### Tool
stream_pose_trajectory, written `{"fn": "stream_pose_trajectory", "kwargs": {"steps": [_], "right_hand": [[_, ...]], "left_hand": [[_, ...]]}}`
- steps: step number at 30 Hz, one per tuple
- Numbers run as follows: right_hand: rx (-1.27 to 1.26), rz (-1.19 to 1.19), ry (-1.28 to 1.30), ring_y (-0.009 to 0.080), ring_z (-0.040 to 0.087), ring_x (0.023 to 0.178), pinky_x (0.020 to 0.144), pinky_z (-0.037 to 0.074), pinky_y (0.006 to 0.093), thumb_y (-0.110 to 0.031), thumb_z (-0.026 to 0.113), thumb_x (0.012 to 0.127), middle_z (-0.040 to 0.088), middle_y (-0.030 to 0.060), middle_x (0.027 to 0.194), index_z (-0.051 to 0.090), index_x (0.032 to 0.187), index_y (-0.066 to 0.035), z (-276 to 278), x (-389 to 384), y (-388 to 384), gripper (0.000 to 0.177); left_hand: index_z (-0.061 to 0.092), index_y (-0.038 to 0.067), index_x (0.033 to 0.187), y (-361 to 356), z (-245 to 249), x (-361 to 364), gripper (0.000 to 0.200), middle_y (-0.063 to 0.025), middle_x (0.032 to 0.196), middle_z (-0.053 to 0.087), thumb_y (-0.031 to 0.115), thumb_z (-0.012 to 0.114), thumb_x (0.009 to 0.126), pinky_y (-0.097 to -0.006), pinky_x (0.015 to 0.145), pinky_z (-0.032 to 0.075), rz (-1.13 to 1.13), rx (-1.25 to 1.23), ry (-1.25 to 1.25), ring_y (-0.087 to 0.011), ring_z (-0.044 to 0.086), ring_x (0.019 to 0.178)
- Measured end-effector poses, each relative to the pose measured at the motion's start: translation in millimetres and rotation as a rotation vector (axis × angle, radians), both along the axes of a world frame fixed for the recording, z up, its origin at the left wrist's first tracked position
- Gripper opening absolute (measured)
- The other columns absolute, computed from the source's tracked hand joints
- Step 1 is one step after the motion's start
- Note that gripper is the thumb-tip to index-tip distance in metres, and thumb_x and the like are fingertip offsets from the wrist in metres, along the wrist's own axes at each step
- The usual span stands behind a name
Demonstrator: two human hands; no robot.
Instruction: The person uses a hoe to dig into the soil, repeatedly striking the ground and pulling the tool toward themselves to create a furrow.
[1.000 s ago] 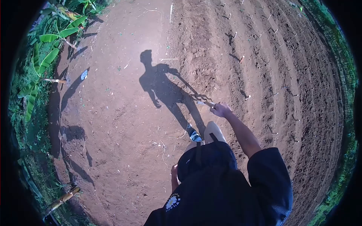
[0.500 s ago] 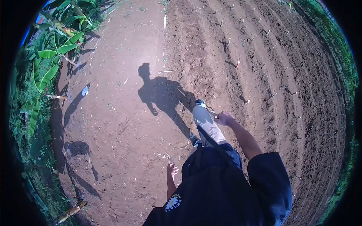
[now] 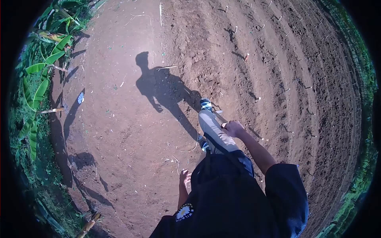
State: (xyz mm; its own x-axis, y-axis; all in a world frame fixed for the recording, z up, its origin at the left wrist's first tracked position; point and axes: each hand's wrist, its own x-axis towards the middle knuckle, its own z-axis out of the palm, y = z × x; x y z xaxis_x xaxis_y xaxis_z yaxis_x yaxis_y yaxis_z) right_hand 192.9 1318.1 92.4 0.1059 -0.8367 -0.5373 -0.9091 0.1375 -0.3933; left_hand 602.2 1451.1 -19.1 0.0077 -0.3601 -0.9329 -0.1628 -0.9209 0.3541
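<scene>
My right hand is closed round a slender handle beside my right thigh. The handle points forward and down toward my shoe, and the kind of tool at its far end cannot be made out. Low at my left side hangs my left hand, empty, its fingers loosely bent and apart. Below it is bare brown soil. My front shoe stands at the border between smooth ground and loosened earth, with the other shoe behind it.
Furrowed soil with rows of short stakes, one of them a reddish stake, stretches to the right. Banana plants line the left edge. A pale stick lies ahead, and a bluish scrap lies near the plants.
My view has shifted forward and a little right, so stakes and plants sit lower or further left. My right hand has drawn slightly back with the handle; my left hand has swung slightly inward.
</scene>
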Motion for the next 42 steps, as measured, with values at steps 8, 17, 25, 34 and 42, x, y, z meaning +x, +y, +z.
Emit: {"fn": "stream_pose_trajectory", "kwargs": {"steps": [8, 17, 25, 34, 42], "right_hand": [[0.034, 0.073, -0.014, 0.0307, 0.060, 0.078, 0.070, 0.046, 0.0440, -0.042, 0.046, 0.080, 0.062, 0.0137, 0.079, 0.059, 0.084, -0.012, -26.4, -43.1, -26.8, 0.033], [0.097, 0.027, 0.026, 0.0316, 0.060, 0.075, 0.068, 0.047, 0.0433, -0.043, 0.045, 0.078, 0.061, 0.0158, 0.074, 0.060, 0.082, -0.013, -74.9, -64.5, -92.0, 0.034], [0.022, -0.020, 0.009, 0.0351, 0.057, 0.079, 0.072, 0.044, 0.0455, -0.043, 0.041, 0.077, 0.060, 0.0184, 0.078, 0.063, 0.078, -0.010, -114.2, -63.0, -83.5, 0.040], [-0.105, -0.155, 0.079, 0.0311, 0.056, 0.087, 0.077, 0.042, 0.0401, -0.047, 0.042, 0.077, 0.061, 0.0185, 0.083, 0.065, 0.083, -0.008, -112.1, -58.0, -74.3, 0.046], [-0.250, -0.177, 0.205, 0.0309, 0.060, 0.073, 0.067, 0.045, 0.0404, -0.047, 0.040, 0.079, 0.061, 0.0181, 0.072, 0.066, 0.080, -0.009, -121.0, -44.7, -40.3, 0.046]], "left_hand": [[0.043, 0.014, 0.117, -91.6, 10.6, -32.3, 0.032, -0.0119, 0.101, 0.059, 0.030, 0.044, 0.089, -0.0369, 0.064, 0.048, -0.148, 0.022, -0.164, -0.0209, 0.061, 0.075], [0.041, 0.015, 0.120, -193.5, -21.9, -83.4, 0.036, -0.0066, 0.092, 0.058, 0.021, 0.047, 0.086, -0.0261, 0.057, 0.044, 0.059, -0.348, -0.194, -0.0144, 0.057, 0.074], [0.046, 0.014, 0.116, -85.1, 13.2, -30.7, 0.031, -0.0089, 0.090, 0.060, 0.017, 0.048, 0.085, -0.0267, 0.056, 0.045, -0.074, -0.301, -0.133, -0.0147, 0.058, 0.070], [0.045, 0.014, 0.115, 90.4, -17.7, 38.2, 0.031, -0.0099, 0.087, 0.061, 0.022, 0.050, 0.086, -0.0282, 0.057, 0.047, -0.299, -0.209, -0.207, -0.0167, 0.061, 0.069], [0.046, 0.011, 0.114, 168.9, -41.6, 48.3, 0.030, -0.0091, 0.089, 0.061, 0.021, 0.048, 0.085, -0.0290, 0.057, 0.048, -0.229, -0.084, -0.138, -0.0171, 0.061, 0.070]]}}
